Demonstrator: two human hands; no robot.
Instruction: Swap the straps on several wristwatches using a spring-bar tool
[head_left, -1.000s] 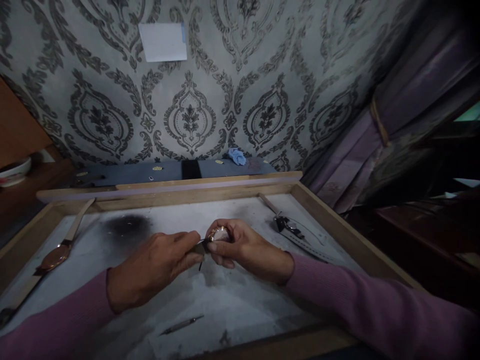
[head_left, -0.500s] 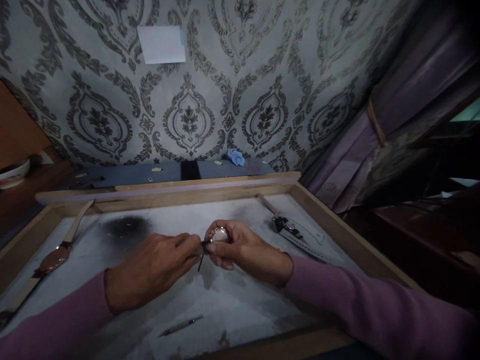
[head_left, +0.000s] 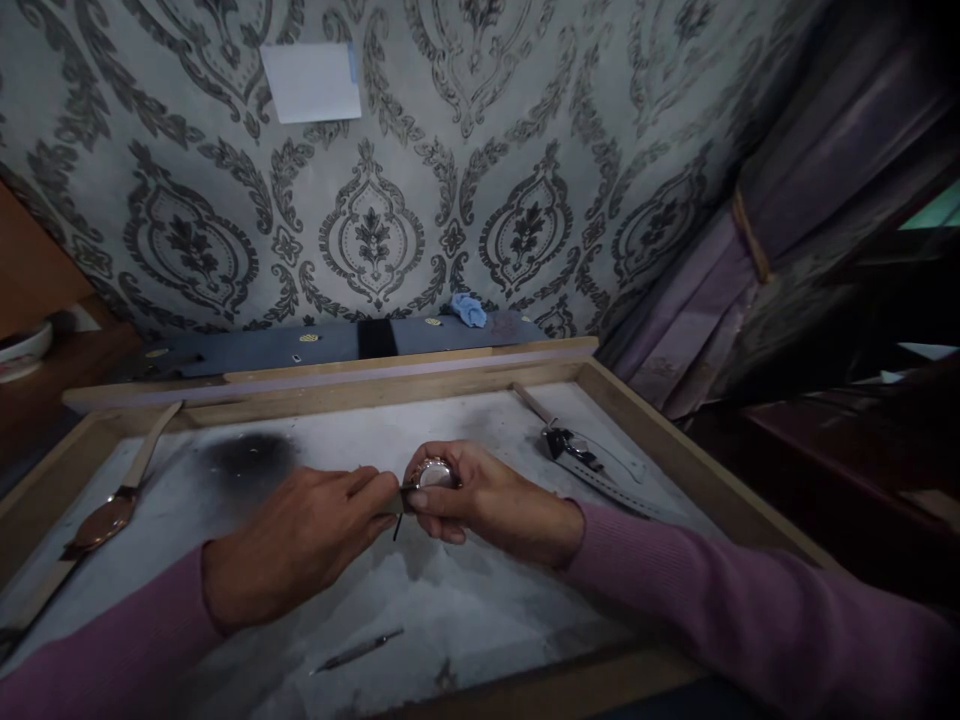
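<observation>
My right hand (head_left: 495, 508) holds a round, shiny watch case (head_left: 435, 473) between thumb and fingers, its silvery face up. My left hand (head_left: 300, 545) is closed, with thumb and index finger pinching a greyish watch strap (head_left: 393, 499) at the left side of the case. The strap's dark end touches or nearly touches the case, by my right thumb. From below the left fingertips a thin dark piece (head_left: 397, 527) pokes out; its kind is unclear. Both hands hover over the white-lined tray, and the left fingers hide most of the strap.
A wooden-rimmed tray (head_left: 630, 425) surrounds the work. On its left lies a rose-gold watch (head_left: 103, 522) with a pale strap. Several dark watch parts and straps (head_left: 576, 450) lie at right. A slim metal tool (head_left: 358, 651) rests in front. Behind sits a crumpled blue cloth (head_left: 469, 310).
The camera view has shifted a little. Both hands keep their grip on the watch case and strap, with barely any visible movement between them.
</observation>
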